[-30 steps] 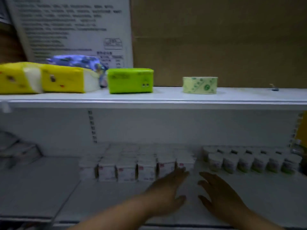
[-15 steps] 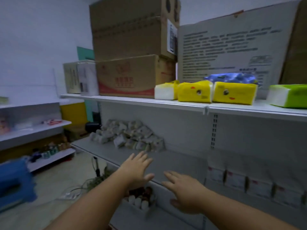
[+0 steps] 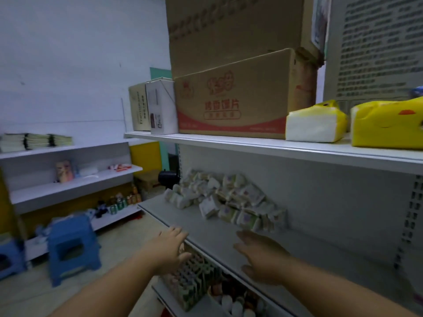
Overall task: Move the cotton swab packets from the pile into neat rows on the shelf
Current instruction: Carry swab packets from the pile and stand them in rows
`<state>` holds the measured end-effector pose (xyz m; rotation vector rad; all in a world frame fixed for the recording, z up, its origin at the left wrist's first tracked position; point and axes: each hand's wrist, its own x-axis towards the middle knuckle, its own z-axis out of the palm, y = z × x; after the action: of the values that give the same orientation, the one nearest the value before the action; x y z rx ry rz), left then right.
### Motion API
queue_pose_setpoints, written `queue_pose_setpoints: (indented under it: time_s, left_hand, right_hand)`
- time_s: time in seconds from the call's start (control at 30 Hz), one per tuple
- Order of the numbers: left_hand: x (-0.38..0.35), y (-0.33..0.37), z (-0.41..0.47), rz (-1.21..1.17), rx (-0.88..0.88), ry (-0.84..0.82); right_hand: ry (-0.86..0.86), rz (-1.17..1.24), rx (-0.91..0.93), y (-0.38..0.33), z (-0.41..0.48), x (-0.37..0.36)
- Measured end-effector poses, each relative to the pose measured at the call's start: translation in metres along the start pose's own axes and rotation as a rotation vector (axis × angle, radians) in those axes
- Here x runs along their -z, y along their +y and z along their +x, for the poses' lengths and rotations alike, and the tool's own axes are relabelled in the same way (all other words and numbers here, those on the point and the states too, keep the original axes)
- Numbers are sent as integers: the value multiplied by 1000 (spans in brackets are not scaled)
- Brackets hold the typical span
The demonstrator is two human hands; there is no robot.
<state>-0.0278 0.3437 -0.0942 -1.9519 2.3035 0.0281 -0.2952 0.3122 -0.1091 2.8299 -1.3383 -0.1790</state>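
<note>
Head view, frame somewhat blurred.

Pile of small white and pale-green plastic cotton swab packets [image 3: 229, 200]: loose and jumbled at the back of the grey metal middle shelf [image 3: 206, 232], against the back panel. The packets overlap and are not in rows. The count cannot be read.

Left hand [image 3: 170, 250]: at the shelf's front edge, about 7 o'clock from the pile and well apart from it. Palm down, fingers straight. Grip slack, nothing in it. Cannot tell whether it touches the edge.

Right hand [image 3: 261, 255]: over bare shelf surface, about 5 o'clock from the pile, near the closest packets but not touching them. Fingers extended toward 11 o'clock, thumb out. Grip spread wide, empty.

White upper shelf [image 3: 251, 146], at 12 o'clock above the pile:
- brown cardboard carton with red print [image 3: 231, 104]
- larger plain brown carton [image 3: 235, 30] stacked on it
- white box [image 3: 161, 106] just beside it at 9 o'clock
- two yellow-wrapped tissue packs [image 3: 315, 124] at 3 o'clock

Blue plastic stool [image 3: 73, 245]: on the floor, 9 o'clock from the left hand.
</note>
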Motion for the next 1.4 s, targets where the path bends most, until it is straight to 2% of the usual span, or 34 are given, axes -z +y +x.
queue_pose_setpoints:
  time_s: [0.17, 0.37, 0.5, 0.67, 0.73, 0.87, 0.97, 1.03, 1.17, 1.27, 1.4]
  left_hand:
    - [15, -23, 56, -143, 45, 49]
    - [-5, -57, 107, -36, -45, -126]
    - [-8, -90, 157, -111, -21, -95]
    - [-24, -144, 221, -141, -85, -93]
    - [-33, -167, 241, -204, -100, -17]
    - [-38, -201, 285, -348, -90, 198]
    - [-33, -206, 322, -367, -127, 305]
    - [-33, -202, 341, -382, -170, 274]
    - [-43, -191, 364, -385, -184, 190]
    - [-43, -185, 366, -388, -213, 281]
    - [-33, -193, 362, -466, -270, 313]
  right_hand:
    - [12, -19, 20, 27, 72, -8]
    - [15, -26, -43, 39, 129, -35]
    - [61, 15, -174, 36, 163, -44]
    - [188, 151, -362, 13, 215, -53]
    - [282, 277, -484, 1, 239, -55]
    - [595, 935, -888, -18, 287, -60]
    - [815, 1184, -1141, -22, 301, -66]
    - [865, 1188, -1233, -21, 303, -69]
    - [791, 1107, -1280, -19, 307, -70]
    - [736, 970, -1300, -21, 311, -64]
    - [820, 971, -1309, -28, 308, -59]
